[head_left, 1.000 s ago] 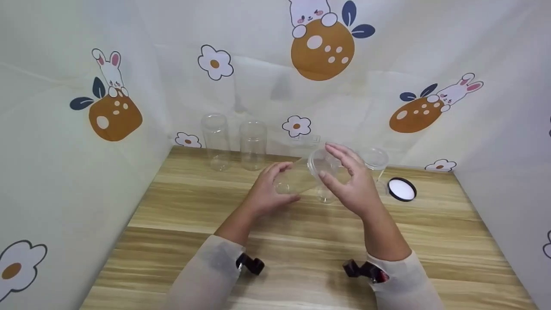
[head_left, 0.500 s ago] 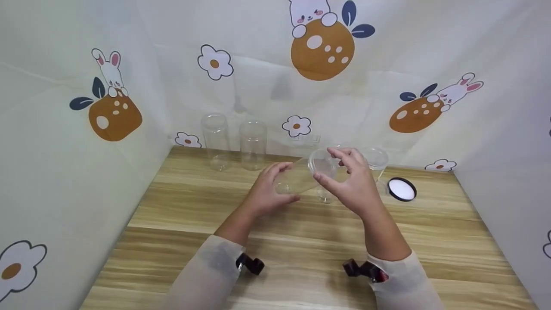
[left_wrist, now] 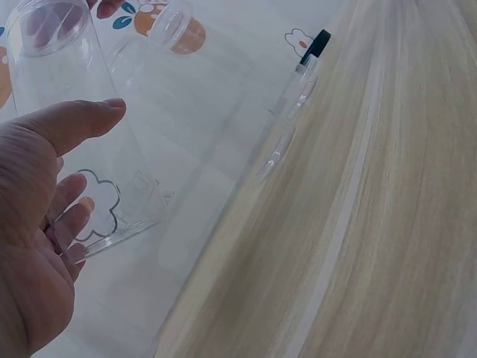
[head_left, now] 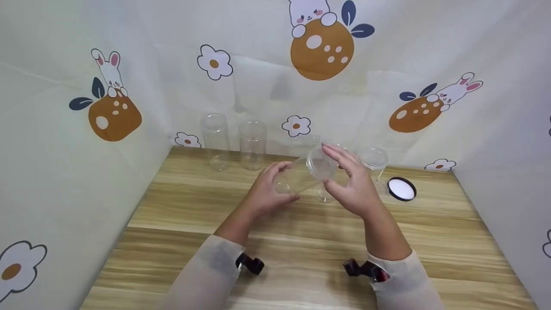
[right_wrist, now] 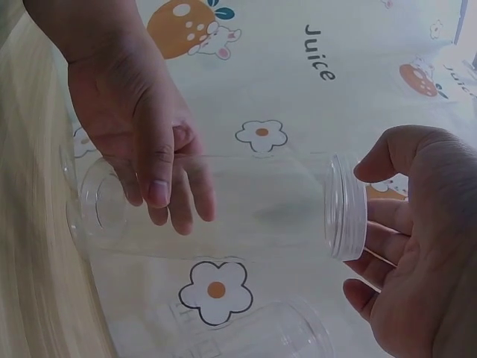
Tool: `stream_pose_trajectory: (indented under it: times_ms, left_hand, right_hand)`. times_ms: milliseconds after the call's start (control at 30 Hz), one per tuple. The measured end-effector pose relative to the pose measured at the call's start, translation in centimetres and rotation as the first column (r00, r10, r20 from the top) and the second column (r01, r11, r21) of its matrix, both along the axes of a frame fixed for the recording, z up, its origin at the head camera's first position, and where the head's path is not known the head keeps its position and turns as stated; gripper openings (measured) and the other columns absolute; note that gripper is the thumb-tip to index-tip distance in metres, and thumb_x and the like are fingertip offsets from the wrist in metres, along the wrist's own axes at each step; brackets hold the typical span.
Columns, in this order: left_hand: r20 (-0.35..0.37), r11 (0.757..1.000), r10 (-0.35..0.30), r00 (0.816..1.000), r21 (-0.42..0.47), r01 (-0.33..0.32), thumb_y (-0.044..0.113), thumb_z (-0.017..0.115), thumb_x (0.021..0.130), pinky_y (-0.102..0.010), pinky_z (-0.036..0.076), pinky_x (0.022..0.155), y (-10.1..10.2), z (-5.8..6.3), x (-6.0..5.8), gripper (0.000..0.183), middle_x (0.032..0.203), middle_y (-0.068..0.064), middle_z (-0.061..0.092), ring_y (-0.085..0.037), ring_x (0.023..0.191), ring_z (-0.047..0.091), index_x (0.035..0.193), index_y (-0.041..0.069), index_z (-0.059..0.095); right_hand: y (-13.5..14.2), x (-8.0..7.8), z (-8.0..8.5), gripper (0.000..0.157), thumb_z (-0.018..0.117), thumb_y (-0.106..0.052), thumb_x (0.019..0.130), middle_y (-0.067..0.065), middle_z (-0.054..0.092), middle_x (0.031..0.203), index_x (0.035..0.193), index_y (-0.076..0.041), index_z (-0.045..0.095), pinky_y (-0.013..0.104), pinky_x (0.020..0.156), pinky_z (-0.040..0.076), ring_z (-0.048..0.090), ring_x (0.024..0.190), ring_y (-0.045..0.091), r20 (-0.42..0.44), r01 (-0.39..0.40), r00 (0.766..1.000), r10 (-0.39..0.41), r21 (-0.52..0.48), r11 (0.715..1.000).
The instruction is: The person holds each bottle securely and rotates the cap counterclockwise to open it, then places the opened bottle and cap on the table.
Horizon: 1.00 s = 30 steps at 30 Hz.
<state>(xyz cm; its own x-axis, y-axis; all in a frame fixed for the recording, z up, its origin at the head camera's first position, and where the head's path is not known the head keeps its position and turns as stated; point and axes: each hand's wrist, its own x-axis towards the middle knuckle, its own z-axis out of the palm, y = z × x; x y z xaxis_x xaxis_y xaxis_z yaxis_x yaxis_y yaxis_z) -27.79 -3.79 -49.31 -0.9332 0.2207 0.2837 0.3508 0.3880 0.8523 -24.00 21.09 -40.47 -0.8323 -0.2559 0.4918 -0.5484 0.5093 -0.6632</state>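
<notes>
My left hand (head_left: 267, 189) grips a clear plastic jar (head_left: 297, 176) round its lower part, thumb on the near side. The jar is held tilted above the table, its lidded end up and to the right. A translucent screw lid (right_wrist: 347, 209) sits on that end. My right hand (head_left: 355, 185) holds this lid by its edge, thumb on one side and fingers on the other. In the right wrist view the thumb tip (right_wrist: 367, 171) is right at the lid's rim. Through the jar's clear wall, fingers of the left hand show in the left wrist view.
Two tall clear jars (head_left: 215, 142) stand at the back left of the wooden table (head_left: 181, 193). Behind my right hand are more clear jars, one with a rim (head_left: 373, 158) showing. A black-rimmed lid with white lining (head_left: 401, 189) is at the right. Patterned cloth walls enclose the table.
My right fingers drew in and the thumb slid left across the lid, then both spread back round its edge. The left hand and the jar have stayed in place.
</notes>
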Motion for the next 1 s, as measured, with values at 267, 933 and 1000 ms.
stream_pose_trajectory:
  times_ms: [267, 933, 1000]
  left_hand:
    - [0.008, 1.0, -0.005, 1.0, 0.021, 0.005, 0.029, 0.1, 0.072, -0.05, 0.045, 0.121, 0.05, 0.04, -0.1, 0.088, 0.146, -0.004, 0.063, -0.024, 0.137, 0.058, 0.149, 0.018, 0.059]
    - [-0.03, 1.0, -0.004, 1.0, -0.031, 0.003, 0.035, 0.1, 0.072, -0.049, 0.043, 0.124, -0.08, -0.2, -0.12, 0.088, 0.146, 0.001, 0.063, -0.024, 0.141, 0.055, 0.149, 0.023, 0.059]
    - [-0.027, 1.0, -0.002, 1.0, -0.024, 0.002, 0.035, 0.1, 0.072, -0.049, 0.043, 0.124, -0.07, -0.19, -0.13, 0.087, 0.146, 0.001, 0.064, -0.023, 0.141, 0.056, 0.148, 0.023, 0.059]
  right_hand:
    - [-0.05, -0.02, 0.16, 0.068, 0.08, -0.022, 0.089, -0.005, 0.054, 0.162, 0.154, -0.023, 0.06, 0.054, 0.109, 0.048, 0.046, 0.15, 0.022, 0.044, 0.012, 0.999, -0.012, 0.0, 1.0]
    - [-0.39, -0.03, 0.26, 0.061, 0.083, -0.041, 0.092, 0.001, 0.06, 0.15, 0.147, -0.022, 0.066, 0.051, 0.104, 0.049, 0.055, 0.131, 0.024, 0.09, 0.11, 0.99, -0.112, 0.024, 0.994]
    - [-0.34, 0.04, 0.26, 0.058, 0.082, -0.037, 0.093, -0.002, 0.059, 0.153, 0.148, -0.025, 0.065, 0.052, 0.105, 0.049, 0.053, 0.137, 0.023, 0.085, 0.082, 0.993, -0.083, 0.015, 0.997]
